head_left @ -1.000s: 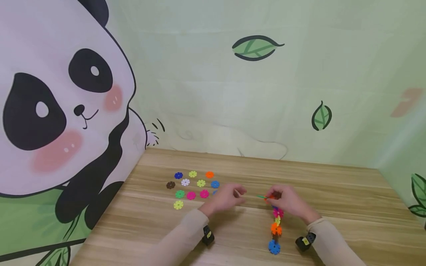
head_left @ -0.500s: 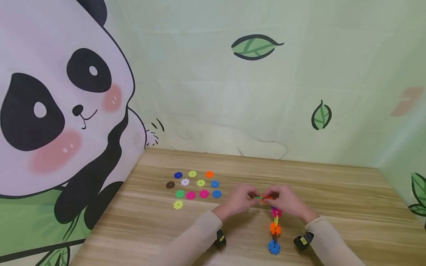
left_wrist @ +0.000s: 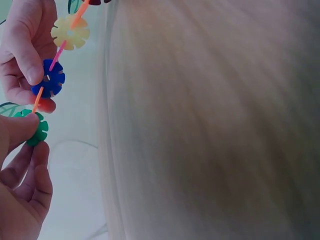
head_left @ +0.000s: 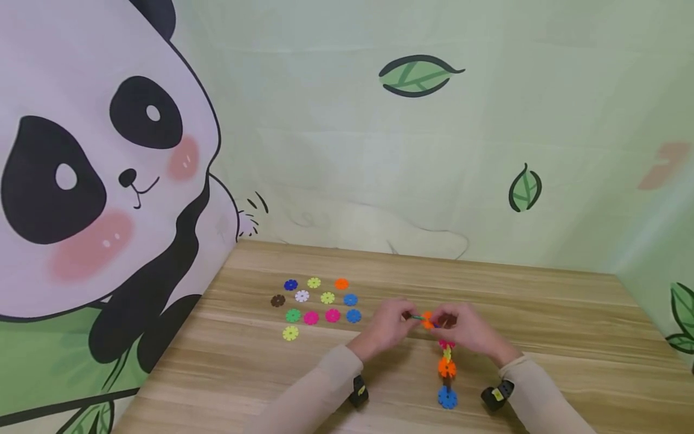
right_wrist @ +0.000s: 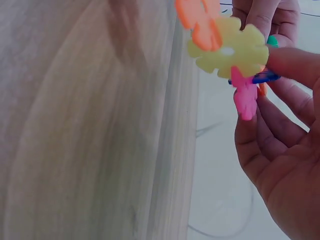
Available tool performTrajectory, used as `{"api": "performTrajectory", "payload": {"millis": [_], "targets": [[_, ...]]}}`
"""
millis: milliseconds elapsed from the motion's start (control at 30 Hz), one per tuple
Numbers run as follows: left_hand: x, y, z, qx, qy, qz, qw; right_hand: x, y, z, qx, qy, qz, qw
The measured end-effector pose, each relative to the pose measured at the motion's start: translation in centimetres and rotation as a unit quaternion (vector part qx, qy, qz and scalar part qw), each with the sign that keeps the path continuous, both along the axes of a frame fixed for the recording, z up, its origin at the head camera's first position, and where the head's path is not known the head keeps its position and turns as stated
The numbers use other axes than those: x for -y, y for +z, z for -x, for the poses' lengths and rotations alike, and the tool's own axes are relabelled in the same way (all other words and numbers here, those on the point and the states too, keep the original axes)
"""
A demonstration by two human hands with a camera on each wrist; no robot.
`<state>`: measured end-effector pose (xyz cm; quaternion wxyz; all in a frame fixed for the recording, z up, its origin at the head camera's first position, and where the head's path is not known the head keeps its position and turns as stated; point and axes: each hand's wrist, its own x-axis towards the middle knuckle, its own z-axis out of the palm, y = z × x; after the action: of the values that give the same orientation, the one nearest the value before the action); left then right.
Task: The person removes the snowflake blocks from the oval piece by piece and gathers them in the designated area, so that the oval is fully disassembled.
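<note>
My left hand [head_left: 387, 325] pinches a green notched snowflake disc [left_wrist: 41, 131] between thumb and fingers. To its right, my right hand [head_left: 470, 328] holds a dark blue disc [left_wrist: 54, 80] of the same kind. An orange disc [head_left: 428, 320] bridges the green and blue ones; how deep its slots sit cannot be told. From the blue disc a linked chain runs on toward me: a pink disc [right_wrist: 245, 97], a yellow disc [right_wrist: 232, 42], a second orange disc [head_left: 447, 367], a brown disc [head_left: 447, 382] seen edge-on, and a light blue disc [head_left: 447, 398] at the end.
Several loose discs in mixed colours, among them a white disc [head_left: 302, 296] and a yellow-green disc [head_left: 290, 333], lie flat on the wooden table [head_left: 244, 374] at the left. A printed fabric wall [head_left: 336, 150] stands behind the table.
My left hand has moved right and taken hold of the green disc, whose edge stuck out from my right hand before. The near end of the chain has shifted slightly away from me.
</note>
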<state>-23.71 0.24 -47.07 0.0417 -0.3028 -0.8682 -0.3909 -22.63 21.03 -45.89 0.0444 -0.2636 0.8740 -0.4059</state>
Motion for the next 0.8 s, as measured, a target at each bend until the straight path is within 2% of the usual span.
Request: {"api": "performTrajectory", "payload": {"millis": [233,533,700,800], "targets": [[0.05,0.05,0.0,-0.011,-0.003,0.012,0.9999,0.23,0.05,-0.07,-0.006,-0.007,0.001,1.0],[0.03,0.08,-0.07,-0.083,-0.009,0.037,0.9958,0.4,0.04,-0.03,-0.003,-0.024,-0.01,0.9997],[0.21,0.36,-0.14,-0.089,-0.016,0.058,0.9943,0.3,-0.03,0.01,-0.002,-0.025,-0.004,0.9997],[0.51,0.39,-0.05,-0.073,-0.022,0.065,0.995,0.21,-0.01,0.0,-0.004,-0.029,-0.007,0.9995]]}}
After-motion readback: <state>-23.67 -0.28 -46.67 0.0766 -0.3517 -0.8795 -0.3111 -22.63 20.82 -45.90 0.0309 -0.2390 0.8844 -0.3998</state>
